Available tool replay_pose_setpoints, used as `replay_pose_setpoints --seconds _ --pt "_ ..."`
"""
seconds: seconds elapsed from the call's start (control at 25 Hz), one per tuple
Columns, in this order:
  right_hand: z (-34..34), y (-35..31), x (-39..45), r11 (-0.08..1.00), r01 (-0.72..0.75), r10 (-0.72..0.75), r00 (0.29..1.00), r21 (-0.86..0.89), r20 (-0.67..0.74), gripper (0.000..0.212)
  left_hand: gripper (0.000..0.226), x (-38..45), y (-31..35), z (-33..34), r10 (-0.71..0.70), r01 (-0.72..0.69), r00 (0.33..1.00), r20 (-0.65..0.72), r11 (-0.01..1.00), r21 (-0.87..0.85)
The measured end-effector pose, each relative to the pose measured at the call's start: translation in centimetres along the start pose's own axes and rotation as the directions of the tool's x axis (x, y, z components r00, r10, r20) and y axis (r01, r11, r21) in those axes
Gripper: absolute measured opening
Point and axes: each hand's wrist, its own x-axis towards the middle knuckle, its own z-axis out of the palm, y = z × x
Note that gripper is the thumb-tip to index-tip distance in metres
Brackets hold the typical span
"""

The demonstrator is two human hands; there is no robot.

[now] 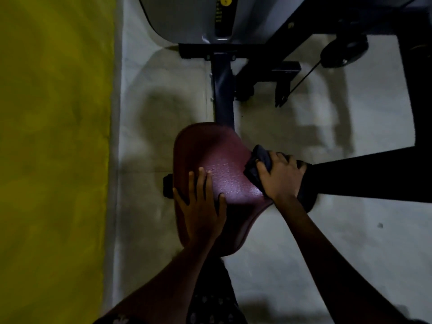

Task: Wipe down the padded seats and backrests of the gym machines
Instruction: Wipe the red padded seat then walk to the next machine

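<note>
Seat (224, 169): maroon padded vinyl, pebbled grain, with a dull sheen where light falls. Cloth (257, 164): dark, soft, crumpled fabric, matt. Frame (223, 90): dark painted metal, smooth, semi-gloss; floor (350, 242): pale, matt, smooth; mat (53, 136): yellow, matt.

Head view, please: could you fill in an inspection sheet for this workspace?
Surface: pale floor, shadowed; yellow mat along its left side.
Job's things: maroon seat, glossy patch near its middle; dark cloth at its right edge.
Clutter: nothing seen.
Hands: left hand rests flat on the seat; right hand grips the cloth.
Cables: one thin black cable running down from a pulley.
Surroundings: dark machine frame behind the seat; grey panel with a yellow knob.
</note>
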Motion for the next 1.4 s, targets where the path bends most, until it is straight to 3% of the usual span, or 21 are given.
replay_pose_setpoints --seconds 0.12,0.24,0.4,0.48,0.56,0.64,0.72,0.84,0.92,1.0,1.08,1.28,1.36,1.4 --pt "-0.1 -2.2 1.1 0.998 0.058 -0.057 0.998 -0.023 0.029 0.047 0.058 0.1 0.3 -0.3 -0.002 0.002 1.000 -0.012 1.000 -0.004" --pt "-0.2 -5.0 3.0 0.998 0.062 -0.062 0.997 0.008 0.037 0.047 0.058 0.3 0.6 -0.3 -0.010 0.010 1.000 -0.027 1.000 0.001" --pt "-0.3 -8.0 6.4 0.969 0.067 -0.088 0.993 0.237 0.081 0.048 0.057 0.0 0.6 0.0 -0.016 0.015 0.999 -0.042 0.999 -0.034" --pt "-0.5 -10.7 8.1 0.928 0.164 -0.214 0.969 0.335 0.119 0.045 0.056 0.0 0.5 0.2 -0.016 0.012 0.997 -0.071 0.998 -0.056" --pt "-0.6 -14.4 8.8 0.893 0.360 -0.407 0.902 0.269 0.141 0.040 0.055 0.2 0.3 0.2 -0.015 0.009 0.996 -0.086 0.997 -0.070" --pt "-0.5 -16.9 8.7 0.799 0.588 -0.601 0.779 0.125 0.180 0.038 0.054 0.6 0.1 -0.1 -0.003 -0.005 0.996 -0.092 0.996 -0.086" --pt "-0.7 -16.8 9.0 0.735 0.667 -0.675 0.702 0.124 0.225 0.039 0.052 -0.6 -0.6 0.0 0.036 -0.050 0.993 -0.116 0.991 -0.128" --pt "-1.9 -16.0 10.4 0.842 0.467 -0.533 0.796 0.270 0.286 0.041 0.053 -5.5 -3.0 1.0 0.064 -0.083 0.988 -0.137 0.987 -0.135" --pt "-1.6 -16.7 9.7 0.833 0.531 -0.553 0.791 0.156 0.262 0.041 0.054 -8.3 -4.4 1.5 0.084 -0.103 0.988 -0.129 0.983 -0.149" --pt "-0.5 -17.3 8.1 0.687 0.727 -0.708 0.672 -0.009 0.217 0.049 0.054 -8.9 -4.8 2.0 0.092 -0.118 0.987 -0.135 0.973 -0.197" --pt "0.1 -17.2 6.3 0.500 0.862 -0.829 0.505 -0.087 0.239 0.063 0.054 -8.5 -4.6 2.1 0.093 -0.121 0.986 -0.138 0.969 -0.214" --pt "1.4 -15.6 0.4 0.073 0.996 -0.950 0.083 -0.043 0.301 0.054 0.054 -9.0 -4.5 2.1 0.053 -0.095 0.989 -0.140 0.947 -0.307" --pt "1.7 -14.4 0.3 -0.033 0.999 -0.943 -0.018 -0.040 0.332 0.053 0.053 -9.0 -4.2 2.0 0.009 -0.058 0.989 -0.146 0.940 -0.335" --pt "1.5 -13.9 1.5 -0.051 0.995 -0.945 -0.020 -0.089 0.325 0.055 0.052 -8.8 -4.1 1.9 -0.005 -0.048 0.989 -0.150 0.936 -0.348"
